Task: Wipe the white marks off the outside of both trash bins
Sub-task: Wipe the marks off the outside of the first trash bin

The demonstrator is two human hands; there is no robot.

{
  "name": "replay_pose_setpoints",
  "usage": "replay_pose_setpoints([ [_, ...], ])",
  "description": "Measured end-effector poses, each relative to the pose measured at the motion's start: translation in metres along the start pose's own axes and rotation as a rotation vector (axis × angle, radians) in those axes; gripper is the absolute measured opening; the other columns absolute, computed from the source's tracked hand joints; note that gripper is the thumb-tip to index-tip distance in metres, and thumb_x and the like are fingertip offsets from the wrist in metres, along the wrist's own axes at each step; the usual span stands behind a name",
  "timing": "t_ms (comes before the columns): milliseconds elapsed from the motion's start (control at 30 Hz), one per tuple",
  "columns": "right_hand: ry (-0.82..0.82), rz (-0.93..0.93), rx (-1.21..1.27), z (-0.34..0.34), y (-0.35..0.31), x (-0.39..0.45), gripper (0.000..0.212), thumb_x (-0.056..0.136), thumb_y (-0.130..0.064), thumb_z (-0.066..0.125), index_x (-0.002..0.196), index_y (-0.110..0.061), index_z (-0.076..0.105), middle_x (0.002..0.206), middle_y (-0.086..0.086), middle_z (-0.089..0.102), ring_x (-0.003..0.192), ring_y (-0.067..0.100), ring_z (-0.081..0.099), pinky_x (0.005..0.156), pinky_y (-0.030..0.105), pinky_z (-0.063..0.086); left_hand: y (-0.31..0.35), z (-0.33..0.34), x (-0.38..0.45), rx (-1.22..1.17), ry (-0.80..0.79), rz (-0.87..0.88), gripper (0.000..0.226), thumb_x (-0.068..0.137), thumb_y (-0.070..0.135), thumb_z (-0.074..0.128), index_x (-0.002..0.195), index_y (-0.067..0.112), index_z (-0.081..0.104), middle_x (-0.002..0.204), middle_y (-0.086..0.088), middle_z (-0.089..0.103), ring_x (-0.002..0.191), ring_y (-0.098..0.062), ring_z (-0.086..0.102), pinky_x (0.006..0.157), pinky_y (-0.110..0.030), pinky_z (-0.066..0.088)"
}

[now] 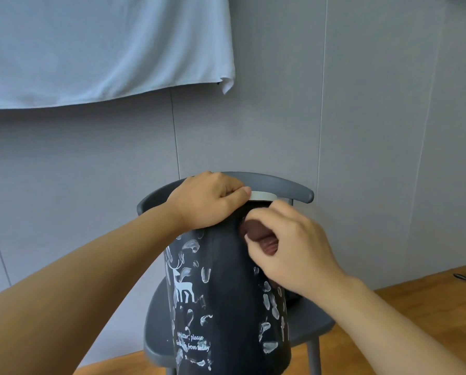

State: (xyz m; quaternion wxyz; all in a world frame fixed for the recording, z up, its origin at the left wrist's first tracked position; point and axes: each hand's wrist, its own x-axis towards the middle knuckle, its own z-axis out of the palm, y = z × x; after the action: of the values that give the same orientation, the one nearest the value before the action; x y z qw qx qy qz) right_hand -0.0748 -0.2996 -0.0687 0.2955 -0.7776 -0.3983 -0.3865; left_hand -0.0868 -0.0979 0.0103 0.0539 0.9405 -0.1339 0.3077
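While the left hand (207, 201) grips the rim and the right hand (288, 247) pinches a brown cloth (258, 234), the dark bin (226, 307) on the chair (304, 323) looks light, stiff and tippy, best steadied at the rim.

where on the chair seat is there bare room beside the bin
A bare strip of chair seat shows right of the trash bin, under the right hand. A thinner sliver lies left of it. The bin's rim is crowded: left hand grips it.
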Motion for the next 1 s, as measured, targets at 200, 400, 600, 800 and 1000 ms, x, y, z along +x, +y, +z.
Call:
replay_pose_setpoints([
  [200, 0.057, 0.147, -0.014, 0.0, 0.007, 0.009, 0.02, 0.086, -0.033, 0.074, 0.105, -0.034, 0.068, 0.09, -0.008, 0.054, 0.083, 0.024, 0.06, 0.066, 0.036, 0.051, -0.007, -0.003, -0.003, -0.036, -0.003, -0.024, 0.044, 0.1, 0.054, 0.041, 0.067, 0.025, 0.043, 0.054, 0.006, 0.047, 0.054, -0.013, 0.043, 0.054, -0.031, 0.03],
  [400, -0.269, -0.089, 0.102, -0.002, -0.002, -0.048, 0.02, 0.081, -0.041, 0.062, 0.101, -0.039, 0.063, 0.089, -0.015, 0.053, 0.076, 0.009, 0.053, 0.059, 0.03, 0.051, -0.018, -0.009, -0.009, -0.085, -0.006, -0.058, 0.042, 0.096, 0.056, 0.037, 0.066, 0.027, 0.044, 0.055, 0.007, 0.047, 0.054, -0.012, 0.043, 0.055, -0.032, 0.034],
  [600, -0.118, -0.068, 0.084, 0.001, -0.001, -0.032, 0.021, 0.089, -0.035, 0.072, 0.109, -0.032, 0.068, 0.093, -0.01, 0.055, 0.081, 0.014, 0.057, 0.063, 0.032, 0.055, -0.016, -0.008, -0.009, -0.08, 0.013, -0.017, 0.045, 0.096, 0.054, 0.041, 0.065, 0.021, 0.042, 0.054, 0.006, 0.046, 0.053, -0.013, 0.042, 0.056, -0.036, 0.04],
  [800, -0.244, -0.205, 0.148, 0.005, -0.002, -0.052, 0.021, 0.085, -0.031, 0.075, 0.105, -0.03, 0.069, 0.092, -0.009, 0.052, 0.079, 0.011, 0.052, 0.06, 0.032, 0.052, -0.018, -0.008, -0.007, -0.087, 0.005, -0.017, 0.044, 0.095, 0.053, 0.044, 0.064, 0.022, 0.043, 0.055, 0.006, 0.044, 0.055, -0.014, 0.041, 0.059, -0.039, 0.043],
  [1000, -0.122, -0.117, 0.111, 0.006, 0.007, -0.04, 0.023, 0.088, -0.03, 0.077, 0.111, -0.028, 0.07, 0.094, -0.006, 0.055, 0.081, 0.016, 0.056, 0.063, 0.036, 0.056, -0.02, -0.01, -0.007, -0.093, -0.011, -0.033, 0.048, 0.101, 0.046, 0.051, 0.062, 0.019, 0.041, 0.054, 0.006, 0.043, 0.055, -0.013, 0.041, 0.06, -0.039, 0.043],
])
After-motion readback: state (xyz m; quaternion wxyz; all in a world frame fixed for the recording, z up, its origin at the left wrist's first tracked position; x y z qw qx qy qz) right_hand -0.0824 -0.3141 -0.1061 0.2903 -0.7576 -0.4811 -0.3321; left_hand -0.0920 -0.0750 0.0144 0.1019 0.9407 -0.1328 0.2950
